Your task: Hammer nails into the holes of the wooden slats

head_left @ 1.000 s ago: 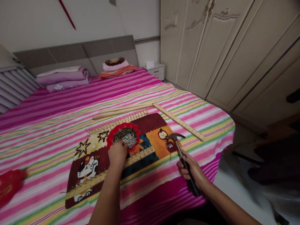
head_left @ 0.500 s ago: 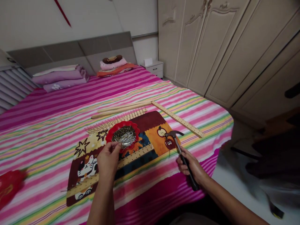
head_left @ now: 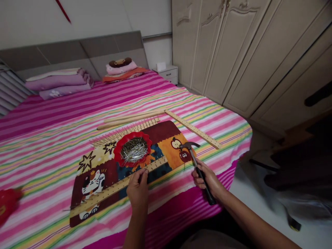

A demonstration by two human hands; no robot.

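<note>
A long, narrow strip of pale wood [head_left: 114, 188] is seen lying at a slant across a patterned mat [head_left: 168, 130], which is spread on a striped bedcover [head_left: 220, 121]. The strip's flat face is dotted with small dark marks, and thin nails are set along it, most clearly towards its left end. The left hand [head_left: 138, 188] is held at the strip's near edge, right of its middle, with thumb and forefinger brought together; whether a nail is pinched between them cannot be told. A claw hammer [head_left: 195, 162] with a dark metal head and a black grip is held in the right hand [head_left: 209, 178], its fingers wrapped around the handle, its head raised near the apples printed on the mat. Just beyond the strip, a red bowl [head_left: 117, 152] with a scalloped rim is filled with loose, silvery nails [head_left: 135, 150]. Behind the bowl, a nail-studded piece of wood [head_left: 124, 134] is bristling with upright points, and a dotted batten [head_left: 193, 129] is laid at the far right.
</note>
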